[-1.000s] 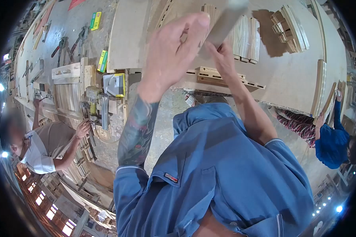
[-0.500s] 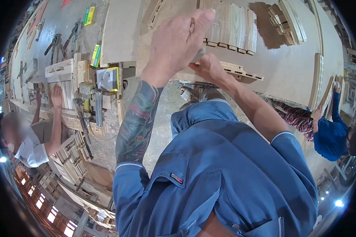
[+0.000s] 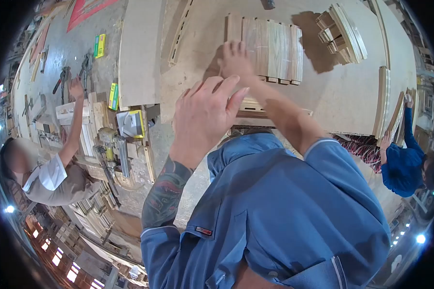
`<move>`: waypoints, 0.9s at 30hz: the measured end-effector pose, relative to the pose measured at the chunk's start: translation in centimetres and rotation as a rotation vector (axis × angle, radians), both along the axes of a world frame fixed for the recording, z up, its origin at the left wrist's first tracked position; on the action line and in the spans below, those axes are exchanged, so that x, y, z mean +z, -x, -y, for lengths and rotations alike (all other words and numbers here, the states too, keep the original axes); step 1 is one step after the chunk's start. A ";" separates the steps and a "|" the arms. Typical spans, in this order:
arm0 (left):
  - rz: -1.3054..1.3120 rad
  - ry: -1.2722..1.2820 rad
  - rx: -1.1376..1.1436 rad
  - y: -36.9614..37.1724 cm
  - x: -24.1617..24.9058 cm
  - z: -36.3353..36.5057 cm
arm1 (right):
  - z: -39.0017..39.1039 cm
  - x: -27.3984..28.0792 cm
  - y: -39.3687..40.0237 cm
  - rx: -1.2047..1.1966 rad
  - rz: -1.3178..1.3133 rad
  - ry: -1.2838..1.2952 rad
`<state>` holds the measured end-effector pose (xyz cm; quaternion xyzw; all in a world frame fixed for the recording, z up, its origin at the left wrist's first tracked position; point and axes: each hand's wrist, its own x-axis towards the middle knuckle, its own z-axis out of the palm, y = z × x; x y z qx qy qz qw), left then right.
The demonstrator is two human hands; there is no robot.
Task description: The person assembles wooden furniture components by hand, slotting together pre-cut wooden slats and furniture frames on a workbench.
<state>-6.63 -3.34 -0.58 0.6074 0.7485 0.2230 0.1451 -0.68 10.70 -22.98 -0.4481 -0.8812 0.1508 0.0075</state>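
Observation:
My left hand is raised near the front edge of the table, fingers and thumb apart, with nothing visible in it. Beyond it my right hand reaches across to the left end of a panel of wooden slats. Its fingers lie stretched out over the panel's lower left corner. A slotted wooden strip lies by the table's near edge, partly covered by my right forearm. Another slotted strip rests to the left of the panel.
A stack of wooden pieces stands right of the panel. Long strips line the table's right end. At left, a co-worker's hand is beside red-handled tools. Yellow-green boxes lie nearby. Another person works at right.
My hands have parted: the right moved forward and left onto the panel's corner, the left drew back and opened. The left co-worker's hand moved from the slats to the tools.

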 end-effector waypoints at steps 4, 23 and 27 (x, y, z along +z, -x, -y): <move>0.043 -0.024 -0.019 0.0 -0.1 0.3 | 4.6 -2.2 1.7 0.090 -0.060 -0.040; 0.071 -0.179 -0.058 0.9 -1.5 0.4 | 7.1 7.4 -12.2 -0.006 -0.723 0.688; 0.095 -0.166 -0.069 1.1 -1.6 0.2 | 6.4 5.6 -13.0 0.275 -0.673 0.581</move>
